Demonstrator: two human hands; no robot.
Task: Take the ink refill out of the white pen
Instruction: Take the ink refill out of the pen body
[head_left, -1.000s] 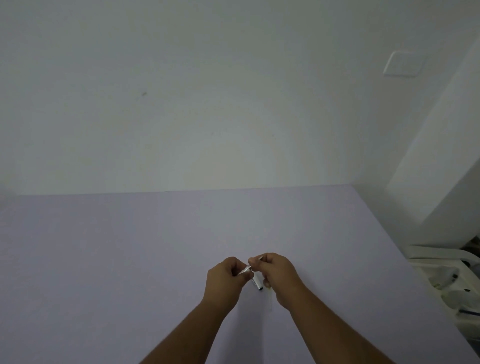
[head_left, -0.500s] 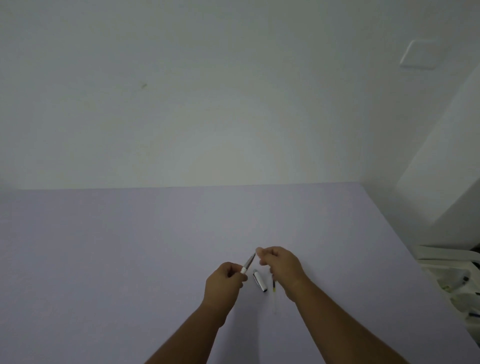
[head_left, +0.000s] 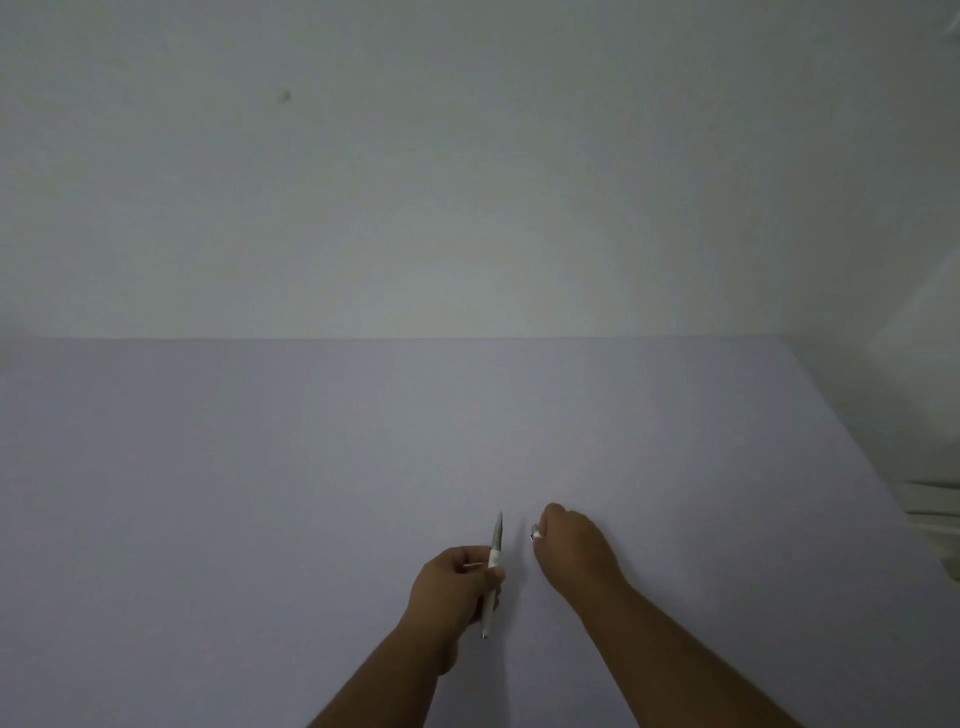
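My left hand (head_left: 453, 582) is closed around the white pen (head_left: 494, 558), held almost upright above the lilac table (head_left: 234, 519). The pen's grey pointed front end faces away from me and its white barrel runs down through my fingers. My right hand (head_left: 574, 545) rests on the table just right of the pen, knuckles up and fingers curled. A small silver-white pen part (head_left: 535, 531) peeks out at its fingertips. The rest of that part, and anything else under the hand, is hidden. The two hands are apart.
A plain pale wall rises behind the table's far edge. The table's right edge runs diagonally down the right side, with white furniture (head_left: 935, 514) just beyond it.
The hands have separated. My right hand let go of the pen's tip and dropped to the table over the small part lying there. My left hand tilted the pen more upright.
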